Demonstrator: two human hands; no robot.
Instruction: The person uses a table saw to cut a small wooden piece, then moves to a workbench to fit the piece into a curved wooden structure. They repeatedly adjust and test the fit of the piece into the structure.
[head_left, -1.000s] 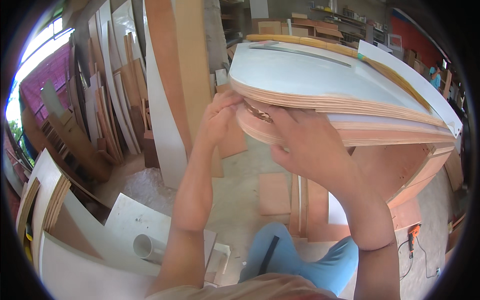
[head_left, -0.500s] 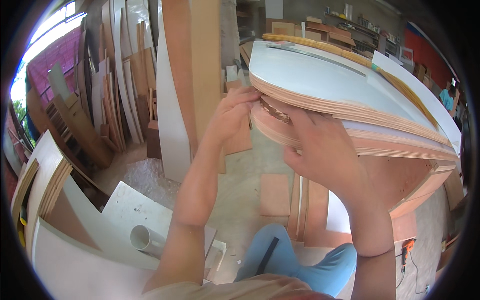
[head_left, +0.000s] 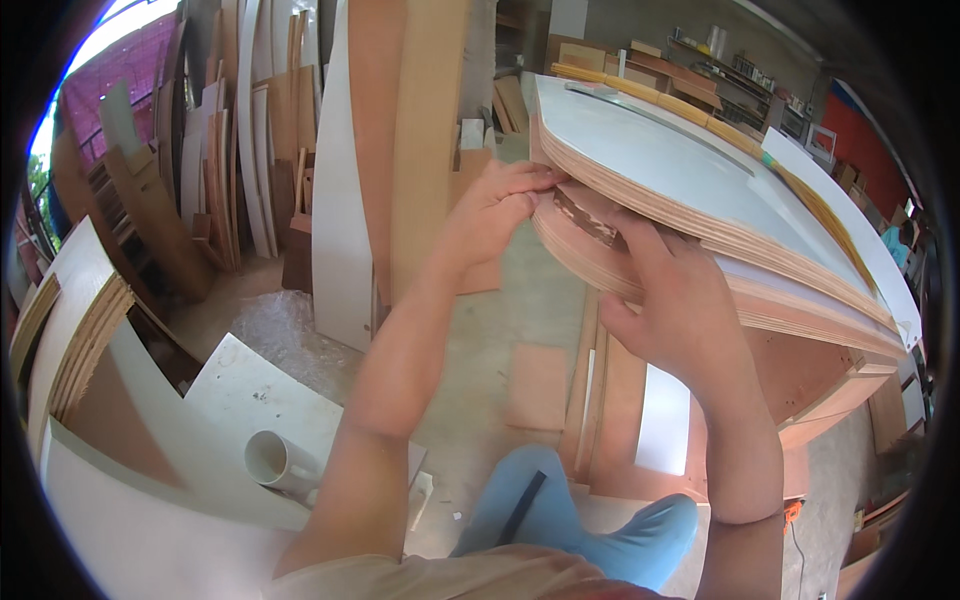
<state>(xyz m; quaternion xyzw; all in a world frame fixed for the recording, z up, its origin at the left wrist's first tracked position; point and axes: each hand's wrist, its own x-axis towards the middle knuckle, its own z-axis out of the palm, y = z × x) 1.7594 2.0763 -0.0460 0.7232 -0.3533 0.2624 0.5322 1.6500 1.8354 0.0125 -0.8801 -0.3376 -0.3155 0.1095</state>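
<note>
A panel with a rounded end and white top [head_left: 650, 135] shows layered plywood edges. Beneath it lies a second rounded plywood layer [head_left: 572, 252], with a gap between the two. A curved brown strip [head_left: 585, 218] with rough pale patches sits in that gap. My left hand [head_left: 500, 205] is closed at the strip's far left end, its fingertips pinched beside the panel's tip. My right hand [head_left: 680, 290] reaches its fingers into the gap at the strip's other end. Its thumb stands apart by the lower layer's edge; those fingertips are partly hidden.
A bundle of thin yellow sticks [head_left: 690, 112] and a flat metal strip lie on the panel. Tall boards [head_left: 425, 130] lean ahead; more line the left wall. A white pipe [head_left: 268, 458] rests on a white board [head_left: 262, 395] at lower left. An orange power tool [head_left: 792, 512] lies on the floor.
The view has shifted slightly, so the panel and both hands appear farther right. Both hands stay at the same places along the gap, with little change in their grip.
</note>
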